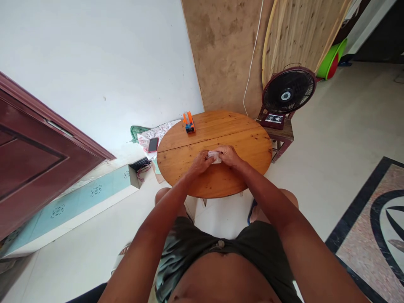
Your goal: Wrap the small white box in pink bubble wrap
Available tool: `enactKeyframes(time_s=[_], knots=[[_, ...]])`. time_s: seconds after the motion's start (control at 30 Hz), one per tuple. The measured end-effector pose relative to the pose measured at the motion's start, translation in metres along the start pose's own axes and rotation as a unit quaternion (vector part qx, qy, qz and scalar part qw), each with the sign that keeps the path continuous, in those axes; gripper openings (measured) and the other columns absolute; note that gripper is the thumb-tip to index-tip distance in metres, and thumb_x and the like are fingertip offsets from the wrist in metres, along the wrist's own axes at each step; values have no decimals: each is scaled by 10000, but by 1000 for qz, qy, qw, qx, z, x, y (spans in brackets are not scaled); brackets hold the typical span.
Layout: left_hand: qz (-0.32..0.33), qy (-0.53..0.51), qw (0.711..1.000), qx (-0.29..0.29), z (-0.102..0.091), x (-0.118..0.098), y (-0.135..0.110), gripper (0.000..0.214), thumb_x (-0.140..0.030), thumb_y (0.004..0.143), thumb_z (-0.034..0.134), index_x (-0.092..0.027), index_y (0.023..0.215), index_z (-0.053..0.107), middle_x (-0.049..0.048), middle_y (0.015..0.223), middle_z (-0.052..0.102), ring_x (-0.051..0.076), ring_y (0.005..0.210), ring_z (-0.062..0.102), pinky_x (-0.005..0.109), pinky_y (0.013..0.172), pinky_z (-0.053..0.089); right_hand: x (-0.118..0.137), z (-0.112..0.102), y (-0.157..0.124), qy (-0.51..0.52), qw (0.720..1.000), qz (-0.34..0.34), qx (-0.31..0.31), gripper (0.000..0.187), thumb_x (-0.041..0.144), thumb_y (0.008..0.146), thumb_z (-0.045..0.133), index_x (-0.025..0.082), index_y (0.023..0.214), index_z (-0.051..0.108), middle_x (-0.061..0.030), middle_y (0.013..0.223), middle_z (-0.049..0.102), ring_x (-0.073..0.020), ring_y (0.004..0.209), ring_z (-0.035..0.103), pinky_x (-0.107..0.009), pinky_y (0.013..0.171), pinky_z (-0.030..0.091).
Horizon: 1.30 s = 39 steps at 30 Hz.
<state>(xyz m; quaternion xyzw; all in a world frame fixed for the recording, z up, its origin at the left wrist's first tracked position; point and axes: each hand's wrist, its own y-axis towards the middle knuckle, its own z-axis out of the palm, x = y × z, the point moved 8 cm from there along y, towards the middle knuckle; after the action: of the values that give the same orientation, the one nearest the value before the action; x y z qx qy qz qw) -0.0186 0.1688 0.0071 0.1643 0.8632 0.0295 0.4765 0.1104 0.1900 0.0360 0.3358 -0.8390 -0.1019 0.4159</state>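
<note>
Both my hands meet over the middle of a round wooden table (246,143). My left hand (200,162) and my right hand (227,155) have their fingers curled round a small whitish crumpled thing (215,157), perhaps cloth or paper, which lies between them on the tabletop. Most of it is hidden by my fingers. A small orange and blue object (188,122) stands near the table's far edge, well away from my hands.
A black fan (288,95) sits on a low stool at the right of the table. On the floor to the left lie a phone (153,144) on printed paper and a small box (138,172). A dark red door (38,160) stands at far left.
</note>
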Motion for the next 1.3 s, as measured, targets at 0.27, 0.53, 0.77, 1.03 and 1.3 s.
enactKeyframes(time_s=[0.27,0.53,0.77,1.03,1.3], knots=[[14,7,998,-64,5,9,-8,524,-369,750,737,-185,1203,548,56,1044,656,173,901,598,303,832,492,-13,9,5,-44,999,-9,18,426,49,745,504,214,1026,779,-49,961,748,-188,885,662,-284,831,492],[5,64,995,-71,5,6,-11,490,-376,809,690,-206,1239,528,44,1053,661,183,913,610,314,848,489,-10,6,-6,-20,999,-40,6,357,144,869,516,236,1130,740,-60,1131,721,-193,1036,658,-346,960,498],[39,104,990,-83,4,-2,-14,448,-342,851,654,-207,1256,519,71,1165,628,197,1018,601,323,908,486,-10,7,-17,-38,995,-95,8,359,199,919,491,254,1203,704,-61,1276,652,-206,1155,616,-395,1041,484],[48,120,987,-91,3,-6,-16,388,-264,850,645,-221,1223,544,62,1178,620,188,986,606,294,879,494,-4,10,-37,-70,989,-127,19,437,265,932,565,275,1369,580,-84,1459,497,-260,1324,496,-425,1107,430],[41,107,989,-95,3,-5,-17,368,-230,841,638,-192,1198,557,77,1146,634,182,954,610,292,869,492,-6,4,-38,-6,994,-91,60,416,299,926,563,287,1339,610,-49,1490,473,-266,1359,463,-451,1142,384]])
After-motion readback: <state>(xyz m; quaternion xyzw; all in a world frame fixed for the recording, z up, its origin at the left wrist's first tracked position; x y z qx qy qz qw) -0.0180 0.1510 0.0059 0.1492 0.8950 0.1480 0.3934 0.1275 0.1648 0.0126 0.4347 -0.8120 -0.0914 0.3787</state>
